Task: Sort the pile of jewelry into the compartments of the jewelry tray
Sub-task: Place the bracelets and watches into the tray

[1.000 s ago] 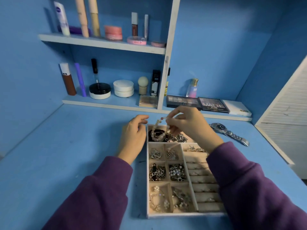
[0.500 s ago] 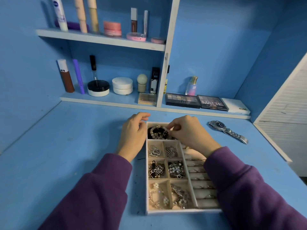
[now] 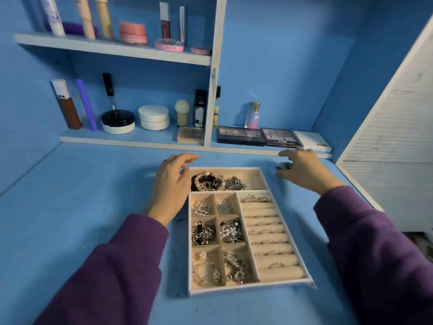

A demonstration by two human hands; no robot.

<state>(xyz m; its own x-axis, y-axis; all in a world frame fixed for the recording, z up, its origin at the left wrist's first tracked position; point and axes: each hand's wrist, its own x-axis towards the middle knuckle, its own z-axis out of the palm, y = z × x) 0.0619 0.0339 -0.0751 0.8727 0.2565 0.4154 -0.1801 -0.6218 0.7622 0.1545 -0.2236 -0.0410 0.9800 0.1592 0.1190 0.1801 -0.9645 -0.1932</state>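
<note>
The beige jewelry tray [image 3: 246, 288] lies on the blue desk between my arms. Its wide top compartment holds a bead bracelet [image 3: 206, 181] on dark pieces and a silver cluster [image 3: 234, 182]. The small square compartments hold chains, pearls and silver pieces, and rings [image 3: 267, 241] sit in the roll slots on the right. My left hand [image 3: 171, 184] rests against the tray's far left corner with fingers apart. My right hand [image 3: 304, 170] is right of the tray over a silver watch [image 3: 283, 165], thumb and fingers spread around its face. Most of the watch band is hidden under the hand.
Behind the tray a low shelf carries eyeshadow palettes [image 3: 278, 137], a white box [image 3: 311, 141], jars and bottles. An upper shelf [image 3: 112, 49] holds more cosmetics. A white slatted panel [image 3: 386, 160] borders the desk on the right.
My right hand let the bead bracelet down into the top compartment, then moved right to the watch. My left hand stayed at the tray's corner.
</note>
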